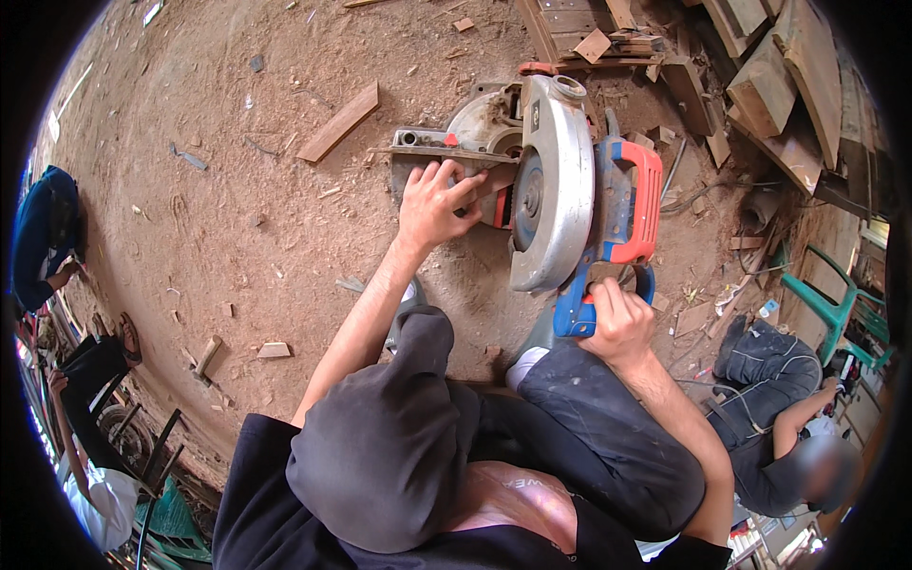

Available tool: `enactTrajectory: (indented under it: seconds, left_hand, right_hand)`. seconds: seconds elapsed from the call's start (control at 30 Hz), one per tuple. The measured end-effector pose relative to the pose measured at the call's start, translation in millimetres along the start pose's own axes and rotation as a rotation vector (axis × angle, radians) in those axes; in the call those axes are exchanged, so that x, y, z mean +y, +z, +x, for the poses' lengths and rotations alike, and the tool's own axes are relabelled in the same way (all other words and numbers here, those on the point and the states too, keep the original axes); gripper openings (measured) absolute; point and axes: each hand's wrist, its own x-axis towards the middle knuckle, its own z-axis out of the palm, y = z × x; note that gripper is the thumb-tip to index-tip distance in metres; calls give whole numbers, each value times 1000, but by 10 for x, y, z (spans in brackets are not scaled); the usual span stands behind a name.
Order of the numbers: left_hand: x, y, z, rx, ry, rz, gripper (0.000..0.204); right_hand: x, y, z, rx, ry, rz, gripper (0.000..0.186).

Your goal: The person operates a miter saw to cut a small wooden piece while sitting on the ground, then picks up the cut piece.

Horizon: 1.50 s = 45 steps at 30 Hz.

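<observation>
In front of me on the ground stands a miter saw (pixel 560 190) with a grey metal blade guard and a blue and orange motor body. My right hand (pixel 617 323) is wrapped round its blue handle (pixel 573 309). To the left of the blade, my left hand (pixel 442 204) bends its fingers over the saw's metal fence (pixel 446 150). Its thumb and fingers press a short brown piece of wood (pixel 498 178) there, close to the guard. The hand covers part of that piece, and the guard hides most of the blade.
A wooden offcut (pixel 340 122) lies on the dusty ground beyond the saw, with smaller scraps around. Lumber (pixel 774 95) is heaped at the far right. A green plastic chair (pixel 822 294) stands at the right. Other people (pixel 798 418) sit at right and left.
</observation>
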Motion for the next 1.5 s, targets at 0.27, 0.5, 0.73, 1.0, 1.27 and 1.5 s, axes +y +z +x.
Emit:
enactTrajectory:
  seconds: [0.27,0.5,0.73,1.0,1.27,1.5]
  left_hand:
    - [-11,-29,15,-27,-4,-25,46]
    - [-22,-13,17,-31,-12,-23,43]
    - [-25,1,10,-17,0,-6,44]
    - [-24,15,6,-16,1,3,44]
    - [-9,5,17,-23,-5,-10,45]
    - [-17,-3,5,-17,-1,1,46]
  right_hand:
    - [1,-14,1,-11,2,2,28]
    - [15,5,-17,1,-3,-5,29]
    - [9,-9,-8,-7,-2,10,29]
    - [27,7,-24,-2,-10,8,30]
    - [19,-14,-7,-4,-10,3,32]
    - [18,-1,-12,-2,-14,5,32]
